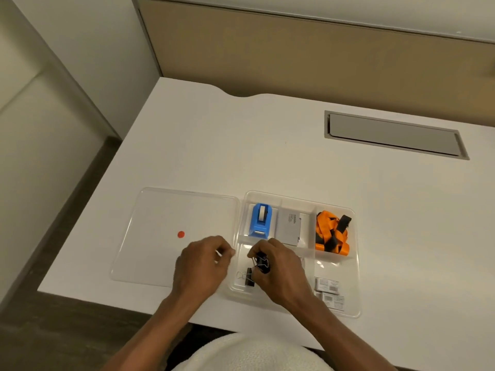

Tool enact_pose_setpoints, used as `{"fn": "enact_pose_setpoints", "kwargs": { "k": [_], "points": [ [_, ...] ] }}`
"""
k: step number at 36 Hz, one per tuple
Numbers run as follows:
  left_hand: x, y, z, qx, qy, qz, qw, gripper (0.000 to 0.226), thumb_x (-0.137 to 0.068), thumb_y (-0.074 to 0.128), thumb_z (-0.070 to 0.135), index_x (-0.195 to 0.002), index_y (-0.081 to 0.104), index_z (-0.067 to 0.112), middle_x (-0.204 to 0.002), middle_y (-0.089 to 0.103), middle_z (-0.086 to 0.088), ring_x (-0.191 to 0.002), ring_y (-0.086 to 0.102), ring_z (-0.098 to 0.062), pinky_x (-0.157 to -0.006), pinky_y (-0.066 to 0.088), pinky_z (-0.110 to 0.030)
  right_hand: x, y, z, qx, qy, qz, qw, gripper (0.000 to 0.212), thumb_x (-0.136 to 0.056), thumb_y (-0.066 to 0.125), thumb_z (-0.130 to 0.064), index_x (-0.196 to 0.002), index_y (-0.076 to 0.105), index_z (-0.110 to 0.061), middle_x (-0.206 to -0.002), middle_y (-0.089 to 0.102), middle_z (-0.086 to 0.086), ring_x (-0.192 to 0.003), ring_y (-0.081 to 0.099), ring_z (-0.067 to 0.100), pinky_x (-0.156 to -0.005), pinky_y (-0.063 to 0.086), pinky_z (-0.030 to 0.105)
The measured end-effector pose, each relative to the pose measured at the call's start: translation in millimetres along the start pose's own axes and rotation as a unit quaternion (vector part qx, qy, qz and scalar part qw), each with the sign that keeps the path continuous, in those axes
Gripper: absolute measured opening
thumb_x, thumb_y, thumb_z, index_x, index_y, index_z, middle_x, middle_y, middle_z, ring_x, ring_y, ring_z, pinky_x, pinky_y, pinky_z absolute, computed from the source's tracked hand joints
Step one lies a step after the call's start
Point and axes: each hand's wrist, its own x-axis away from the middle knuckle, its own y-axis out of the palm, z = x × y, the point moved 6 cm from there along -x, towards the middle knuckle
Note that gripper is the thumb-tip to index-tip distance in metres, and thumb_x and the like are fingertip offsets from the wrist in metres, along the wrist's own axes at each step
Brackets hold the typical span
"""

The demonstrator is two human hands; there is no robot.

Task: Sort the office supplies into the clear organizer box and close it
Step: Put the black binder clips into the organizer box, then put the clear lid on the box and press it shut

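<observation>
While the clear lid [160,231] lies flat and open on the white table [267,156], it stretches away to the left of the left hand [201,266], and a red dot [181,234] shows through it up and left of that grip. The left hand rests over the lid's right edge with its fingers curled in narrow around something thin and pale at the fingertips; what it is I cannot tell. Just right of it, across the near-left compartment of the clear organizer box [353,263], the right hand [278,269] holds a black binder clip [262,262] pinched between thumb and fingers. A second binder clip [247,276] lies on the floor of that same compartment, just below and left of the right grip. Beyond the right grip, in the far-left compartment, sits a blue tape dispenser [259,220]. Next to it on the right, a grey box [289,227] fills the far-middle compartment. Further right, orange and black lanyards [332,232] are bunched in the far-right compartment. To the lower right of the right grip, two small labelled packets [329,291] lie in the near-right compartment.
</observation>
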Motion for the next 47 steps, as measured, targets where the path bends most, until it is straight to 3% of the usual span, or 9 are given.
{"fn": "enact_pose_setpoints", "kwargs": {
  "k": [9, 15, 22, 26, 29, 38, 41, 44, 47],
  "points": [
    [-17.9, -59.5, -97.0, -0.011, -0.178, 0.097, 0.979, 0.018, -0.089, 0.076, 0.038, -0.077, 0.069, 0.027, -0.076, 0.073, 0.008, -0.064, 0.066, -0.015, -0.055, 0.055, -0.029, -2.8, 31.8, -22.2, 0.226, -0.03, -0.068, 0.971, 0.052, -0.099, 0.058, -0.026, -0.148, 0.041, -0.019, -0.144, 0.054, 0.005, -0.127, 0.052, 0.027, -0.099, 0.052, 0.039],
    [-23.7, -83.2, -142.7, -0.049, -0.213, 0.104, 0.97, 0.021, -0.089, 0.075, 0.042, -0.078, 0.065, 0.027, -0.082, 0.074, 0.0, -0.066, 0.062, -0.017, -0.055, 0.043, -0.021, 6.2, 15.4, -43.4, 0.19, 0.042, 0.012, 0.981, 0.044, -0.097, 0.064, -0.031, -0.136, 0.057, -0.014, -0.138, 0.062, 0.01, -0.122, 0.061, 0.029, -0.095, 0.056, 0.044],
    [-28.4, -92.1, -175.3, -0.121, -0.266, 0.079, 0.953, 0.046, -0.086, 0.077, 0.043, -0.116, 0.065, 0.01, -0.12, 0.065, -0.018, -0.109, 0.062, -0.039, -0.079, 0.056, -0.049, -8.7, 34.2, -85.0, 0.117, -0.076, 0.016, 0.99, 0.034, -0.099, 0.061, -0.029, -0.13, 0.063, -0.013, -0.124, 0.065, 0.005, -0.103, 0.065, 0.019, -0.086, 0.057, 0.031],
    [-32.3, -86.2, -189.2, -0.1, -0.299, 0.05, 0.947, 0.063, -0.084, 0.079, 0.045, -0.126, 0.059, 0.003, -0.127, 0.06, -0.023, -0.116, 0.059, -0.042, -0.087, 0.054, -0.053, -23.8, 76.7, -98.0, 0.153, -0.11, -0.039, 0.981, 0.044, -0.1, 0.057, -0.027, -0.138, 0.052, -0.008, -0.138, 0.054, 0.015, -0.124, 0.053, 0.029, -0.093, 0.055, 0.038],
    [-33.8, -81.6, -191.5, -0.107, -0.304, 0.042, 0.946, 0.068, -0.082, 0.081, 0.044, -0.127, 0.057, 0.0, -0.128, 0.058, -0.025, -0.12, 0.055, -0.043, -0.089, 0.053, -0.054, -35.0, 107.1, -98.4, 0.234, -0.117, -0.114, 0.958, 0.061, -0.1, 0.058, -0.022, -0.15, 0.033, 0.003, -0.158, 0.025, 0.035, -0.149, 0.022, 0.049, -0.118, 0.036, 0.05],
    [-42.1, -75.3, -202.5, -0.069, -0.353, 0.022, 0.933, 0.085, -0.079, 0.08, 0.054, -0.134, 0.05, -0.003, -0.137, 0.053, -0.025, -0.127, 0.05, -0.044, -0.102, 0.049, -0.055, -42.0, 138.4, -95.3, 0.325, -0.068, -0.166, 0.928, 0.08, -0.101, 0.055, -0.028, -0.152, 0.013, 0.016, -0.153, -0.002, 0.052, -0.145, 0.003, 0.066, -0.122, 0.026, 0.06],
    [-45.3, -82.0, -215.1, -0.01, -0.39, 0.03, 0.92, 0.082, -0.078, 0.077, 0.062, -0.131, 0.062, 0.001, -0.132, 0.063, -0.021, -0.12, 0.059, -0.04, -0.096, 0.054, -0.051, -41.6, 140.4, -94.0, 0.319, -0.068, -0.165, 0.931, 0.078, -0.102, 0.051, -0.029, -0.152, 0.011, 0.016, -0.153, -0.001, 0.053, -0.144, -0.001, 0.067, -0.123, 0.02, 0.063],
    [-42.5, -91.3, -227.3, 0.092, -0.403, 0.062, 0.909, 0.054, -0.083, 0.076, 0.057, -0.104, 0.075, 0.008, -0.105, 0.074, -0.008, -0.089, 0.067, -0.027, -0.069, 0.052, -0.034, -42.7, 145.1, -93.6, 0.334, -0.099, -0.156, 0.924, 0.074, -0.102, 0.046, -0.03, -0.15, 0.016, 0.018, -0.152, 0.016, 0.051, -0.142, 0.004, 0.07, -0.121, 0.012, 0.07],
    [-38.3, -95.8, -237.6, 0.196, -0.41, 0.077, 0.888, 0.031, -0.089, 0.075, 0.044, -0.089, 0.073, 0.013, -0.093, 0.077, -0.008, -0.074, 0.075, -0.025, -0.072, 0.059, -0.036, -44.1, 147.0, -93.2, 0.308, -0.109, -0.153, 0.933, 0.073, -0.104, 0.045, -0.034, -0.151, 0.018, 0.015, -0.154, 0.016, 0.048, -0.144, 0.004, 0.067, -0.121, 0.014, 0.069]
  ]
}}
